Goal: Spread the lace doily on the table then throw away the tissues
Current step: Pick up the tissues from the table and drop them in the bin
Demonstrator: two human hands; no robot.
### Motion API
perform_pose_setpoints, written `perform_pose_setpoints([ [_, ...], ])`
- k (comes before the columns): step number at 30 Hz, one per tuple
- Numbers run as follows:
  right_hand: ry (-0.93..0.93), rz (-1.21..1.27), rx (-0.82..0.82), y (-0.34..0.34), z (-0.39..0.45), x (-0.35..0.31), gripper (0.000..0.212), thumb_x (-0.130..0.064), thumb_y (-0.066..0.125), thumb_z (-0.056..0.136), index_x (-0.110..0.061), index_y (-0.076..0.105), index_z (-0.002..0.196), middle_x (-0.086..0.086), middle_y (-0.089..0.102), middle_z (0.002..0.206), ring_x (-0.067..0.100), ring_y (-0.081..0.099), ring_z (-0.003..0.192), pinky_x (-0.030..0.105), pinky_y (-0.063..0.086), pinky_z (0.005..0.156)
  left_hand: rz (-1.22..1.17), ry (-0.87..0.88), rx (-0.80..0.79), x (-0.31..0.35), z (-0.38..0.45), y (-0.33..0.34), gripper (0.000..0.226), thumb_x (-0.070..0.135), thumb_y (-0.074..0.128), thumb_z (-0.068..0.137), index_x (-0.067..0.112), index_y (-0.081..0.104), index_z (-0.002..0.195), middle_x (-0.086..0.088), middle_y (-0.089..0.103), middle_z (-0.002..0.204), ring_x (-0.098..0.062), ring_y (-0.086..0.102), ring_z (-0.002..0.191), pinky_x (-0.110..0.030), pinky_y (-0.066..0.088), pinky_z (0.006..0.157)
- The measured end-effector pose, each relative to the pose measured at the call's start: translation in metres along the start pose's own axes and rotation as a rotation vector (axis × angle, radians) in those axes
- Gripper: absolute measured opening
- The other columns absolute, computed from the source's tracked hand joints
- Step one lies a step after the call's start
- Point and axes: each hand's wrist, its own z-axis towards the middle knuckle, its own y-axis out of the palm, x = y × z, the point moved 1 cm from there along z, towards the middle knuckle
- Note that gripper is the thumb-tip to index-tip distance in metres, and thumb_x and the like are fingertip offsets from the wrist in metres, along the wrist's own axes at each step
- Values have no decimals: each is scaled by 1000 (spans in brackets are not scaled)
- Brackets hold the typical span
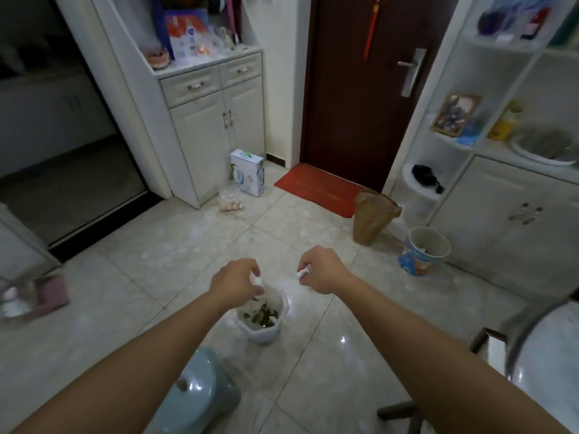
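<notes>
Both my arms reach out over a tiled floor. My left hand [234, 283] is closed around a crumpled white tissue [256, 279], directly above the rim of a small white trash bin [266, 335]. The bin stands on the floor, lined with a bag, with green scraps and white bits inside. My right hand [322, 270] is a little right of the bin and pinches a second white tissue [303, 272]. No lace doily shows in this view.
A blue plastic stool [200, 393] is close below my left arm. A round table edge [548, 349] fills the lower right. A blue patterned bucket [423, 250] and a brown paper bag [374, 216] stand by the right cabinet. A red doormat [319, 189] lies before the dark door.
</notes>
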Motion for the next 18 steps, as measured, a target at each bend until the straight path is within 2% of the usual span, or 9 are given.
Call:
perform_pose_setpoints([
  [2,8,29,-27,9,27,-3,22,-14,74,82,-10,74,104,8,71,106,16,62,82,22,49,67,-3,-36,-10,-12,19,-1,37,35,80,75,25,64,107,2,65,114,-17,60,92,-31,51,77],
  [4,4,51,-59,18,53,-5,23,-15,73,83,-10,73,106,8,71,109,20,66,91,23,53,73,-51,-78,-15,-25,38,0,35,31,82,74,24,67,105,0,66,117,-19,62,98,-32,52,80],
  [6,6,70,-82,29,79,-6,23,-16,72,83,-10,74,105,8,72,109,21,66,95,22,49,73,-97,-121,-21,-38,58,3,34,27,83,73,22,68,102,-1,67,117,-19,63,99,-30,51,78],
  [12,91,135,-102,71,161,0,18,-15,72,84,-8,76,100,10,75,100,17,63,78,19,47,64,-217,-222,-84,-81,136,29,33,21,84,70,19,70,100,-6,68,119,-22,64,105,-27,47,79],
  [14,131,144,-105,92,190,5,15,-15,71,84,-10,77,97,9,75,99,19,67,82,24,54,70,-254,-241,-129,-99,165,46,34,19,84,70,17,70,102,-8,68,117,-22,65,104,-25,46,77],
  [16,168,148,-94,119,220,13,16,-15,70,83,-11,77,96,8,75,100,19,68,86,26,56,76,-282,-268,-167,-121,192,68,35,16,84,70,15,71,103,-8,69,115,-23,65,102,-25,46,76],
  [18,210,177,-106,149,250,26,17,-13,69,83,-11,76,98,8,74,100,17,64,82,23,50,69,-294,-305,-169,-145,221,94,32,15,82,72,17,72,102,-7,71,112,-23,66,99,-27,50,77],
])
